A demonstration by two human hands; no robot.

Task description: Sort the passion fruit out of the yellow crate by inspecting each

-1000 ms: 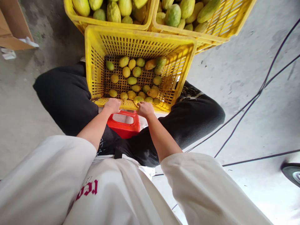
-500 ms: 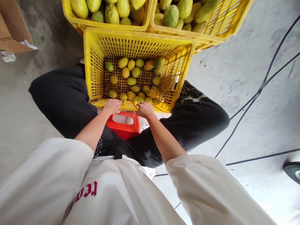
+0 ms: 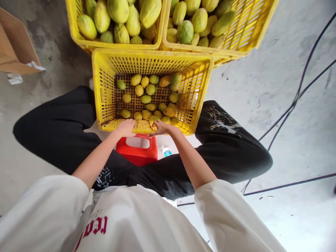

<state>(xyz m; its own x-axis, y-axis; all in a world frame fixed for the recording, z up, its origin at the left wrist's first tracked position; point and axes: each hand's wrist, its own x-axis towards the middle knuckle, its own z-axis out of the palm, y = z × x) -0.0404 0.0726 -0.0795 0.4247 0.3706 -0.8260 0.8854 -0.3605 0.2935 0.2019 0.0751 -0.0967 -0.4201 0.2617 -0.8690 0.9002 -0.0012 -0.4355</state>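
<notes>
Fruit (image 3: 139, 90) lay in a yellow crate (image 3: 206, 84) between black-clad legs (image 3: 225, 150) as the right hand (image 3: 160, 128), fingers parted, touched its near rim; whether the left hand (image 3: 126, 128) gripped there was unclear.

White loose short-sleeved shirt (image 3: 147, 220), magenta gothic lettering; black trousers (image 3: 225, 154), white scrawled print.
</notes>
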